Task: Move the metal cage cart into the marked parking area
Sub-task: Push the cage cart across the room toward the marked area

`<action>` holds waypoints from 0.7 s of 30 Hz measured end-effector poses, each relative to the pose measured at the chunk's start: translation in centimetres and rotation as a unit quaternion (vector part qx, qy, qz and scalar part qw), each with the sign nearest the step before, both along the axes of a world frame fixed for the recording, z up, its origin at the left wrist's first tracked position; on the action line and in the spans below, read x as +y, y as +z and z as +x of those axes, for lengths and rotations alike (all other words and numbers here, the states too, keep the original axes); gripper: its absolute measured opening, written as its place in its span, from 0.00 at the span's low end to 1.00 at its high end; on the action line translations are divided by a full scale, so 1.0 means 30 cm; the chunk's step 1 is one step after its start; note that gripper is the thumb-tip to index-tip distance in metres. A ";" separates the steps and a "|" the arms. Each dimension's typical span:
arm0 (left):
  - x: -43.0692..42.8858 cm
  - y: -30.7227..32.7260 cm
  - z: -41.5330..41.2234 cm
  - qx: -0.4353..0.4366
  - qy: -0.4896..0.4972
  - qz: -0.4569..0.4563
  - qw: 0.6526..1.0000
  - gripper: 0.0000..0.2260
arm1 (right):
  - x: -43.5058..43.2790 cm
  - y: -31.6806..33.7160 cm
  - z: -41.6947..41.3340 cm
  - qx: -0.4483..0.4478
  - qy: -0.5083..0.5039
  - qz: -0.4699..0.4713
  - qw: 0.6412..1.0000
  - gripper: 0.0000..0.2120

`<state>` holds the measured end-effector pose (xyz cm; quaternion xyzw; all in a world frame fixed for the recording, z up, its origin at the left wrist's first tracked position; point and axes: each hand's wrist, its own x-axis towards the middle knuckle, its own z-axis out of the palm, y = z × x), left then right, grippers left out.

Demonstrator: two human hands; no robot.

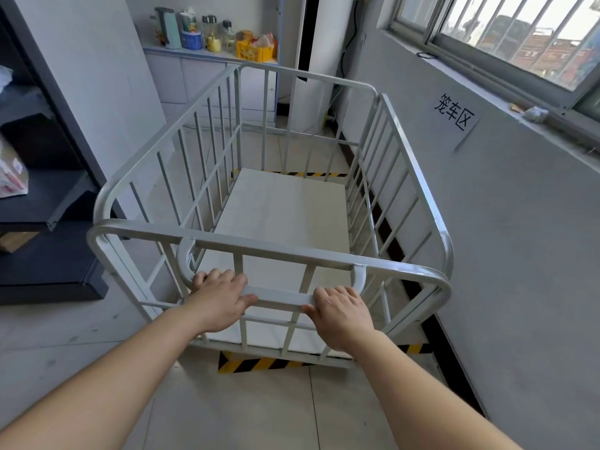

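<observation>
The white metal cage cart (418,177) stands in front of me, its barred sides open at the top and its flat white floor bare. A push handle (279,295) runs across the near end. My left hand (217,298) grips the handle's left part, my right hand (341,311) its right part. Yellow-and-black striped floor tape (256,365) shows under the cart's near edge. A second strip of tape (308,174) lies beyond the cart's floor, seen through the bars. The cart sits close along the right wall.
A paper sign (454,113) with characters hangs on the right wall below a barred window (519,37). Dark shelving (48,203) stands at the left. A counter (207,53) with bottles and a yellow crate is at the back. Tiled floor lies around me.
</observation>
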<state>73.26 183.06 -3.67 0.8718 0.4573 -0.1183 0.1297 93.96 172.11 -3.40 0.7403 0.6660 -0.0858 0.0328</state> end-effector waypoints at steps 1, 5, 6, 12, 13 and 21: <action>0.004 0.002 0.026 0.001 0.001 0.000 1.000 0.21 | 0.008 -0.001 0.029 0.000 0.002 -0.003 1.000 0.31; 0.018 0.008 0.127 0.001 0.007 0.002 1.000 0.21 | 0.034 0.005 0.134 -0.001 0.010 -0.003 1.000 0.36; 0.022 0.008 0.150 -0.001 0.010 0.001 1.000 0.21 | 0.040 0.006 0.160 0.001 0.012 -0.005 1.000 0.37; 0.034 0.012 0.276 -0.003 0.019 -0.001 1.000 0.20 | 0.070 0.010 0.297 0.012 0.017 -0.019 1.000 0.24; 0.036 0.013 0.293 -0.002 0.021 -0.002 1.000 0.21 | 0.074 0.012 0.314 0.013 0.018 -0.018 1.000 0.24; 0.062 0.019 0.404 -0.001 0.034 -0.008 0.999 0.21 | 0.119 0.010 0.430 0.004 0.032 -0.022 0.999 0.23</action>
